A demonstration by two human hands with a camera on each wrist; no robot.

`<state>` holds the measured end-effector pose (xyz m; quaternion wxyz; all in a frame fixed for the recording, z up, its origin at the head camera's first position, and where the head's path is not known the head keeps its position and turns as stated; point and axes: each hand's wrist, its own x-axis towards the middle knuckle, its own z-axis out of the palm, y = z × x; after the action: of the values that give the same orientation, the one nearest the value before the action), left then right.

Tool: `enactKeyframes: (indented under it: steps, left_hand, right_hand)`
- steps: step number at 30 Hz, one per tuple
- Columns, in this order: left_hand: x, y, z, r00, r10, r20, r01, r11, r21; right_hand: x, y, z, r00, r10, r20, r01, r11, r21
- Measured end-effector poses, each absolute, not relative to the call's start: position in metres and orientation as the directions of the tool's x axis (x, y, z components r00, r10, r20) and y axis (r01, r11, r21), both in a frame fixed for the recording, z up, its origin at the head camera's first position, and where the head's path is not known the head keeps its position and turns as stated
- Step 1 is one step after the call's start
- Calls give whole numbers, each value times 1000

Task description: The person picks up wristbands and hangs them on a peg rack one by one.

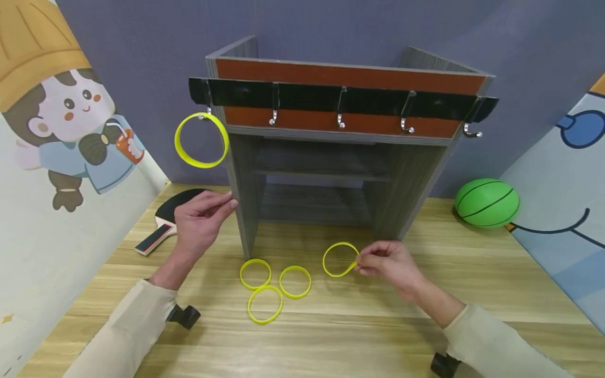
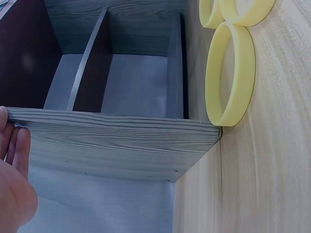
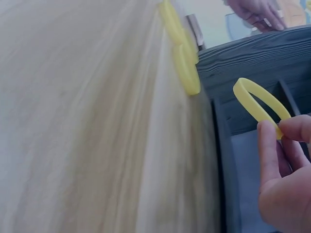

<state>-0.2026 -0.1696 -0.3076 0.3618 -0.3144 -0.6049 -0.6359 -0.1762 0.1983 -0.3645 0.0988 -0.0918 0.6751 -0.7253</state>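
My left hand [image 1: 200, 220] pinches the front edge of the grey wooden shelf's left side panel [image 1: 244, 220], thumb on one face and fingers on the other. Between thumb and fingers, my right hand [image 1: 392, 265] holds a thin yellow ring [image 3: 249, 101] in front of the shelf's lower opening. A second yellow ring [image 1: 200, 165] hangs from the leftmost hook of the black hook rail [image 1: 307, 96]. Several silver hooks line this rail, among them the middle hook [image 1: 340, 122], which carries nothing. Three more yellow rings [image 1: 266, 321] lie close together near the panel's foot.
A black table tennis bat [image 1: 163, 231] lies on the wooden table [image 1: 354, 336], left of the shelf and partly behind my left hand. To the right sits a green ball [image 1: 488, 203]. A blue-grey wall [image 1: 331, 26] stands behind the shelf.
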Motion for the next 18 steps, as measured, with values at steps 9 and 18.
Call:
enactKeyframes:
  steps: [9,18]
  left_hand:
    - [-204,-170,-308,-537,-76,840,841,31,540]
    - [-205,-170,-309,-533,-72,843,844,32,536]
  right_hand:
    - [-179,186,-346,-952,-292,93,-26,-226,-974]
    - [-183,168,-322,-947,-286,146,-45,-331,-942]
